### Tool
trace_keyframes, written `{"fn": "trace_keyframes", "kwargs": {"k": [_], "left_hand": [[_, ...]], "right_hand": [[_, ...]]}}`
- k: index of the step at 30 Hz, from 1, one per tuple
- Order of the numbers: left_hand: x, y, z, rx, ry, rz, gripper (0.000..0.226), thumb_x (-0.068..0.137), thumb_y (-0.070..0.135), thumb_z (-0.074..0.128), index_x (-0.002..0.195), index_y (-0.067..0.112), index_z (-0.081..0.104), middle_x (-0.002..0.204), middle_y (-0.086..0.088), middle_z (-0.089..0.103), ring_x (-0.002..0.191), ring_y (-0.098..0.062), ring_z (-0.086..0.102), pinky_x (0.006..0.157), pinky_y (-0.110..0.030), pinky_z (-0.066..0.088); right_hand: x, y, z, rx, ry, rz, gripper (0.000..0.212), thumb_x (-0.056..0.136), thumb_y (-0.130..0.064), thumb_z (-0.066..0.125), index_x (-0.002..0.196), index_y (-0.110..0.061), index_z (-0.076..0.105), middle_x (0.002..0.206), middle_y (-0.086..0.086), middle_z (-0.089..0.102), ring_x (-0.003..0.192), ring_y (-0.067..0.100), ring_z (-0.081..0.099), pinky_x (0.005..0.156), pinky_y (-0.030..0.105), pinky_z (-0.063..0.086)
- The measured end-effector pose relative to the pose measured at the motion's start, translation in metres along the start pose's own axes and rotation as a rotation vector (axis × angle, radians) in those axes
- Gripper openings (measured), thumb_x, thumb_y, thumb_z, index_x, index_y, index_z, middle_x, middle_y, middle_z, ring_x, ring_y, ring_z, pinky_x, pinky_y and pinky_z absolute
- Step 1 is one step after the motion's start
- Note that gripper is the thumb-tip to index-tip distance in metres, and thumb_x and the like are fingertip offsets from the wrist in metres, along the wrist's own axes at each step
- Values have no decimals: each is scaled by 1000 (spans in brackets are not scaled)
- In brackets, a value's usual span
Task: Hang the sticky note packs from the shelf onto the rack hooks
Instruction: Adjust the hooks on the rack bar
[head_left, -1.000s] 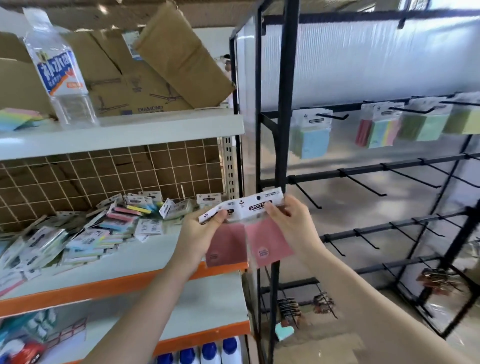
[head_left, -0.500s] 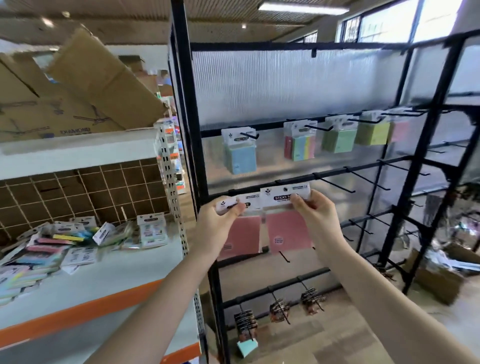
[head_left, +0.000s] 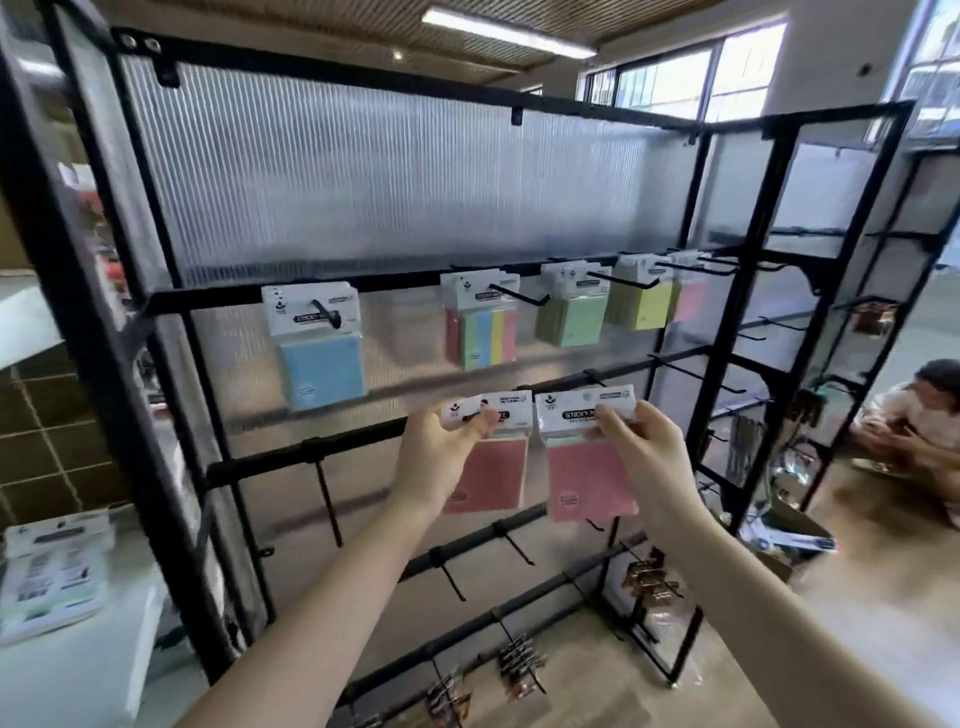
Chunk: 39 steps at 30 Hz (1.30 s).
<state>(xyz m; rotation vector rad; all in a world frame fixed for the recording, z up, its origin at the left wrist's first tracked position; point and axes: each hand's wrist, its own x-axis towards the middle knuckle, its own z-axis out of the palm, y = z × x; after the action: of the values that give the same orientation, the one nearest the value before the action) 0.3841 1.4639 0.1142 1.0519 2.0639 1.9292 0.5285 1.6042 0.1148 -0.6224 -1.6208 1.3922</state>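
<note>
1. Pink is the colour in play: the left hand (head_left: 441, 457) pinches the white header card of one pink pack (head_left: 488, 480), thumb on the front of the card, and the right hand (head_left: 641, 452) pinches the header of a second pink pack (head_left: 589, 478) the same way. Both packs hang upright, side by side and almost touching, in front of the rack (head_left: 88, 291).

2. Choose the hook first. The bare hook (head_left: 592, 376) sits just above and between the two hands, on the rail below the row already filled; the blue pack (head_left: 322, 371) up and left of the left hand shows how a finished pack should hang.

3. Hang one pack at a time, probably the right one, since its hand is nearer that hook. Keep the other held aside so the two do not snag.

4. The header's hanging hole cannot be made out here. Slide the pinch toward a card edge so fingers leave the hole clear.

5. Keep the card flat and square to the hook tip, then push straight back toward the ribbed plastic panel (head_left: 363, 176).

6. Let go only once the card sits behind the hook's upturned tip, or the pack may slide off.
</note>
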Motion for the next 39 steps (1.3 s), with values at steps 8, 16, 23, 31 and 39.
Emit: {"fn": "trace_keyframes", "kwargs": {"k": [8, 16, 23, 31, 39], "left_hand": [[83, -6, 88, -28, -137, 41, 56, 79, 45, 68, 89, -10, 65, 74, -17, 66, 61, -27, 58, 58, -35, 43], [122, -20, 157, 42, -145, 6, 66, 73, 56, 66, 86, -8, 64, 48, 6, 47, 36, 0, 40, 38, -11, 28], [140, -13, 221, 54, -128, 1, 43, 77, 52, 66, 84, 9, 66, 61, 6, 67, 50, -3, 57, 48, -13, 39], [154, 5, 307, -22, -16, 18, 78, 71, 62, 57, 99, -10, 64, 59, -20, 58, 48, -9, 51, 53, -26, 44], [166, 36, 389, -93, -40, 54, 30, 84, 47, 52, 96, 26, 69, 95, 13, 74, 91, -7, 69, 82, -20, 50]], "right_hand": [[90, 22, -46, -78, 99, -43, 16, 89, -32, 65, 78, -21, 62, 66, -14, 68, 53, 2, 62, 45, 22, 48], [149, 46, -89, -74, 161, -70, 17, 90, -31, 64, 78, -20, 62, 66, -11, 66, 56, 1, 60, 51, 23, 46], [199, 67, -128, 32, 61, -33, 18, 91, -26, 64, 77, -15, 61, 60, -10, 65, 52, 2, 58, 46, 18, 45], [261, 77, -191, 51, -78, -55, 33, 89, -38, 64, 60, -23, 61, 53, -12, 56, 47, -1, 47, 43, 12, 33], [312, 81, -246, 36, -222, -146, 11, 90, -25, 65, 79, -27, 68, 71, -8, 70, 63, 5, 65, 55, 14, 47]]}}
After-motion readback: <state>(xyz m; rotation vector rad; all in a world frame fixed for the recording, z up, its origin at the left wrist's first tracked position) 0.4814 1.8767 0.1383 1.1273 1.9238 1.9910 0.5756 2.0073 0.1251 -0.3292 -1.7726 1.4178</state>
